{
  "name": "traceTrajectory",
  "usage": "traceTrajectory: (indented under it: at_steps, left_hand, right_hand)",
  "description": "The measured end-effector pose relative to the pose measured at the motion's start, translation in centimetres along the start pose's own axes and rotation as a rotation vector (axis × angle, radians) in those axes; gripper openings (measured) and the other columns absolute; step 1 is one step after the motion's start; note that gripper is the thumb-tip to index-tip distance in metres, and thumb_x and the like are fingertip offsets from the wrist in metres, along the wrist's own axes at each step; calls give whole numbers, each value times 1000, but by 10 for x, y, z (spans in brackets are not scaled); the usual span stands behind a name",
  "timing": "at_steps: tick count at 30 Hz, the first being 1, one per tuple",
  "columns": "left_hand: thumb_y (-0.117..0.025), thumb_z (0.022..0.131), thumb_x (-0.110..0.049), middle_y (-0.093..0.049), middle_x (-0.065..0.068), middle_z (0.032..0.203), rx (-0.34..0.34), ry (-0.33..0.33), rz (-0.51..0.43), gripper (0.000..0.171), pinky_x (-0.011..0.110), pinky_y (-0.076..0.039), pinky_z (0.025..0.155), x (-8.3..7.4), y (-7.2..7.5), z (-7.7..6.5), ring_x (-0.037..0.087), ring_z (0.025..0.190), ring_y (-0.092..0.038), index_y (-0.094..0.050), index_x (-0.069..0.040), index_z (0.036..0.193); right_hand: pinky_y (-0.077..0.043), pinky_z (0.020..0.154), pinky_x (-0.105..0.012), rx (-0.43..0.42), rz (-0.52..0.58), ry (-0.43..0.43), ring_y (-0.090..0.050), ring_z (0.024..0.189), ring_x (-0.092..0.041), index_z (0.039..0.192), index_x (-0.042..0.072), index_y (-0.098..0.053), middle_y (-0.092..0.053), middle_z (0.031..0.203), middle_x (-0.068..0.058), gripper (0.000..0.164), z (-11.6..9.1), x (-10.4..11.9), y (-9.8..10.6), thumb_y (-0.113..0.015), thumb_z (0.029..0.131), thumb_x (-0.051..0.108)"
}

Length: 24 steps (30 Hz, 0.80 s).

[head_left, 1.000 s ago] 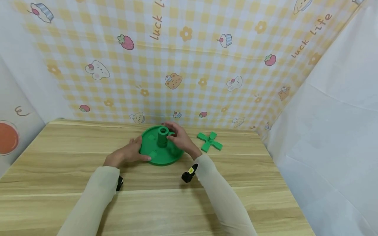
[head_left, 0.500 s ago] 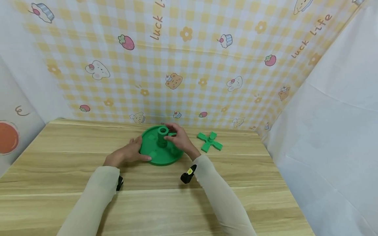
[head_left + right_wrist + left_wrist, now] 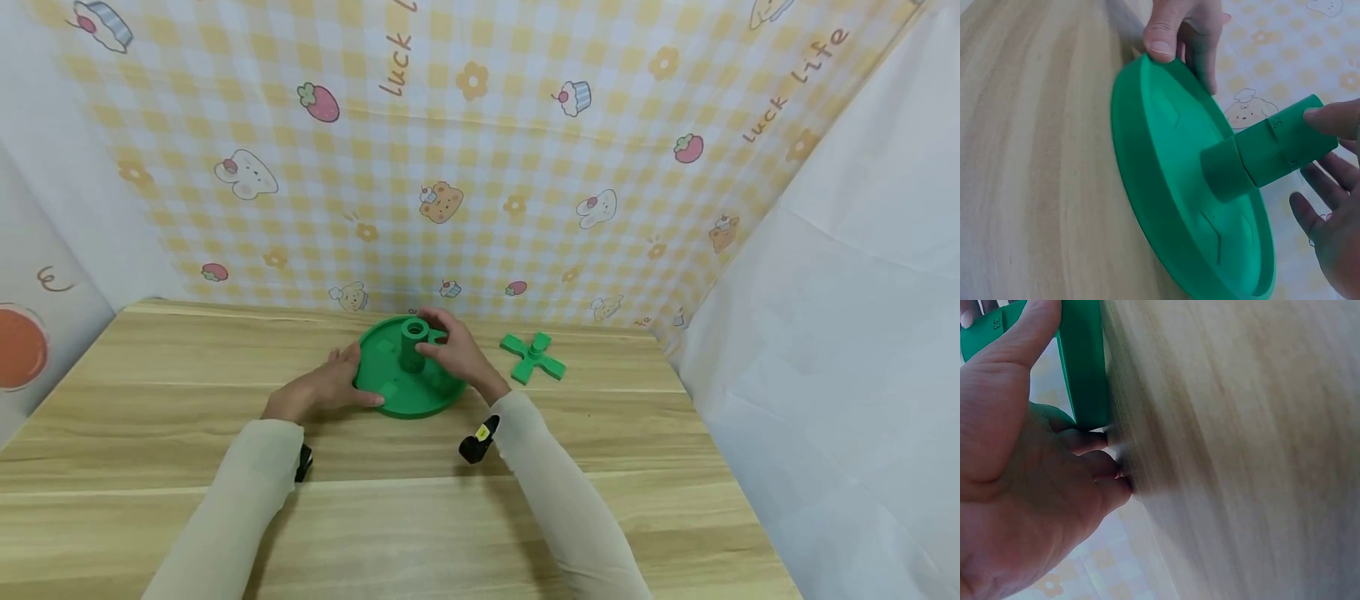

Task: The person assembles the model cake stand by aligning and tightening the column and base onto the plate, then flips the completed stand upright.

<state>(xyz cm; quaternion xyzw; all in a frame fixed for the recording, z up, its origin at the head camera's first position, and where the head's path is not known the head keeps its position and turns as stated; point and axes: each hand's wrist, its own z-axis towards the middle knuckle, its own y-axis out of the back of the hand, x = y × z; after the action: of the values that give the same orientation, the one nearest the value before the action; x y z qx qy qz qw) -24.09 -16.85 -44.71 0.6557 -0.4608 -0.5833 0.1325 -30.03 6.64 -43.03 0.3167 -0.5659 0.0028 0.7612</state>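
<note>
A round green dish [image 3: 416, 405] with a raised rim lies on the table, and a green hollow cylinder [image 3: 410, 354] stands upright on its centre. My left hand [image 3: 330, 386] grips the dish's left edge; in the right wrist view its thumb [image 3: 1162, 49] lies over the rim. With thumb and fingers my right hand [image 3: 457, 354] holds the upper part of the cylinder. In the right wrist view the cylinder [image 3: 1288, 140] shows a seam above its lower section and small raised markings. The left wrist view shows the left fingers [image 3: 1097, 464] around the dish's outer wall [image 3: 1087, 375].
A flat green four-armed cross [image 3: 534, 352] with a short central peg lies on the wooden table [image 3: 390, 533], right of the dish. A yellow checked cloth [image 3: 517, 167] hangs behind the table, and a white cloth [image 3: 847, 333] hangs on the right.
The right thumb has shifted slightly left across the cylinder, which has turned a little. The left hand keeps its hold on the dish, and the cross has not moved.
</note>
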Motion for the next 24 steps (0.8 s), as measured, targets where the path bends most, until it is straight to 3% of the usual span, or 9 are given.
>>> traceTrajectory:
  at_steps: [7, 17, 24]
  left_hand:
    - [-71, 90, -46, 3, 34, 160, -3, -4, 4, 117, 67, -6, 116, 1, 1, 1, 57, 144, 10, 7, 16, 151]
    - [-71, 90, -46, 3, 35, 160, -5, -3, 19, 117, 67, -6, 116, -1, 2, 0, 58, 144, 9, 7, 17, 150]
    - [-71, 90, -45, 4, 35, 160, 2, -2, 14, 116, 67, -6, 116, -2, 2, -1, 57, 144, 11, 8, 16, 150]
  right_hand:
    - [-48, 104, -41, 19, 8, 49, -53, 131, -31, 143, -4, -45, -54, 143, -19, 55, 3, 0, 1, -64, 92, -6]
    - [-52, 95, -40, -46, -76, 11, -60, 117, -29, 143, 1, -49, -61, 132, -16, 58, 1, 0, -4, -72, 90, 3]
    - [-51, 98, -38, -55, -137, 0, -59, 115, -28, 143, 1, -50, -60, 130, -14, 59, 0, -1, -7, -74, 90, 10]
